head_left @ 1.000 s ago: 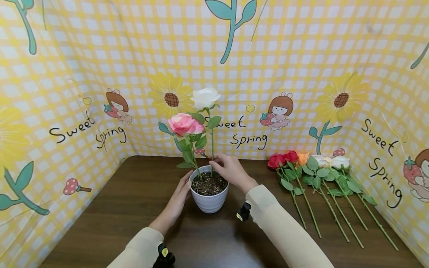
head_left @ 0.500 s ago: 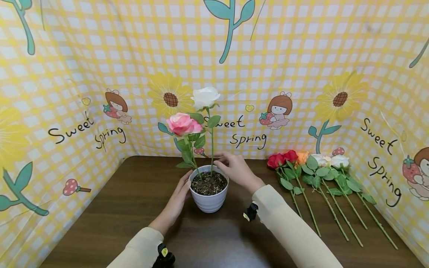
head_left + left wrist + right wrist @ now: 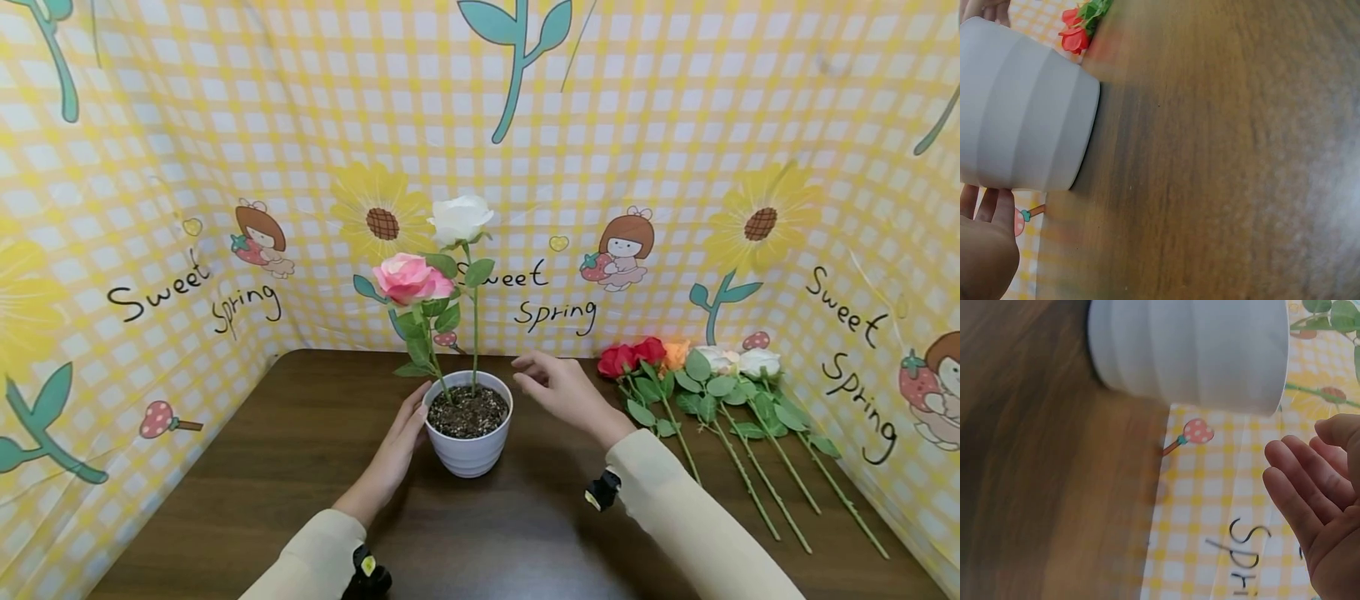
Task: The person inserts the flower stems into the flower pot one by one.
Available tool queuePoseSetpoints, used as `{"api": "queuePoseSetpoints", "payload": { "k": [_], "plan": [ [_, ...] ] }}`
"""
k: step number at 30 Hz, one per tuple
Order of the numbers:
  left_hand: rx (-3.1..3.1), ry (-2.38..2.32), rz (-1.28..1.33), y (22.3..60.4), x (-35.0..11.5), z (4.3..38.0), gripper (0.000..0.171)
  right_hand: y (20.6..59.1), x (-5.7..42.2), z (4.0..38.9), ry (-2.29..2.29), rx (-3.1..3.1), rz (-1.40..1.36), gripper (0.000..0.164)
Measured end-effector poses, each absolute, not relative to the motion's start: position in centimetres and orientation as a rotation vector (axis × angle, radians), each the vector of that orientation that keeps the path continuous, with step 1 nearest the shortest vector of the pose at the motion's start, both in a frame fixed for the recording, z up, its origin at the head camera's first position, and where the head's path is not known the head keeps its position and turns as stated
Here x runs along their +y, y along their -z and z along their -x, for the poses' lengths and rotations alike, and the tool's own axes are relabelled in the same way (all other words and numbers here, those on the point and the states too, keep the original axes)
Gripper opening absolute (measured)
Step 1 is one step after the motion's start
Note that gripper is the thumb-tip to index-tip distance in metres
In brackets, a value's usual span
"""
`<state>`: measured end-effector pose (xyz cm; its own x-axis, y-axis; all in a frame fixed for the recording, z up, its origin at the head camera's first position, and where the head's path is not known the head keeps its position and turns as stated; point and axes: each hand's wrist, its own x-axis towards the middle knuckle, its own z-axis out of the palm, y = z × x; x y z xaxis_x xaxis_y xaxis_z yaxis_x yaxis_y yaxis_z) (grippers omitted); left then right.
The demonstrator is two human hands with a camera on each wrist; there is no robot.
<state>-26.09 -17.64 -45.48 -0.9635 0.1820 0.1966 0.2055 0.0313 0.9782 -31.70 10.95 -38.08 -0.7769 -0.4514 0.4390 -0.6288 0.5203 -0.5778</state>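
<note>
A white ribbed flower pot full of dark soil stands on the table. In it stand a pink rose, leaning left, and a taller white rose, nearly upright. My left hand rests on the pot's left side with fingers extended; the left wrist view shows its fingertips against the ribbed wall. Right of the rim, my right hand is in the air, apart from the pot and stems. Its fingers are loosely bent and hold nothing, as the right wrist view shows.
On the right of the brown table lies a row of cut roses: red ones, an orange one and pale ones, stems toward the front. A yellow checked cloth stands behind and on both sides.
My right hand has let go of the white rose's stem and moved right, away from the pot. The left hand and both potted roses have stayed in place.
</note>
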Motion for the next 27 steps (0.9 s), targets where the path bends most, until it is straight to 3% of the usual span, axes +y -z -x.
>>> {"api": "queuePoseSetpoints", "payload": {
  "k": [27],
  "plan": [
    [-2.263,2.112,0.418,45.3,-17.7,26.0,0.052,42.2,24.2,29.0,-0.991,-2.694,-0.643,0.018]
  ]
}}
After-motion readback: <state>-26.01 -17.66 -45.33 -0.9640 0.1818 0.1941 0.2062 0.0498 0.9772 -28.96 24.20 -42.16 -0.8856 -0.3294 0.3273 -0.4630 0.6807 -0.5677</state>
